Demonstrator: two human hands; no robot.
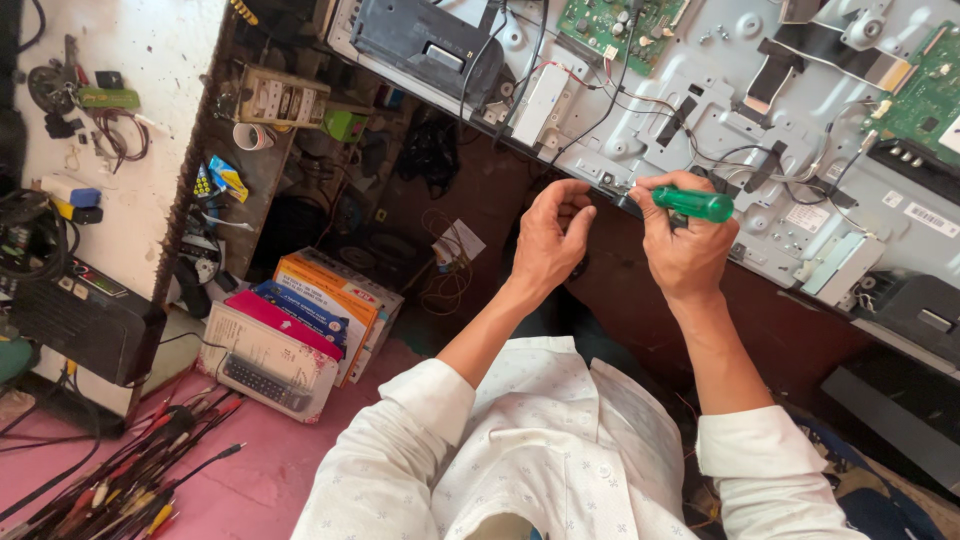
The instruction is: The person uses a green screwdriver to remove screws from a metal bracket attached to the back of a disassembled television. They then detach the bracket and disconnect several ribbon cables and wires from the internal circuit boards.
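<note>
**A:** Across the top of the view, the biggest item: a grey metal panel, the opened back of a flat screen, tilted, running from upper middle to the right edge. Black cables cross it. Green boards sit on it, one at top centre, one at far right.

**B:** Below that?

**A:** Pink cloth over the floor at lower left. White shirt sleeves come up from the bottom edge. A stack of boxes lies on the cloth, orange, blue and white, just left of the left forearm. Probes and leads fan out at the lower left corner, red and black tips.

**B:** Left edge?

**A:** White bench with small parts and wire; a black meter leans below it.

**B:** Hands?

**A:** Both at the panel's lower edge, close together, not touching. Right hand is clenched around a screwdriver with a green handle; the handle lies level, pointing right, tip toward the edge. The tip itself is hidden by the fingers.

**B:** Left?

**A:** Left hand is curled, fingertips pinched against the edge just left of the screwdriver. Whether it grips anything small, cannot tell.
</note>
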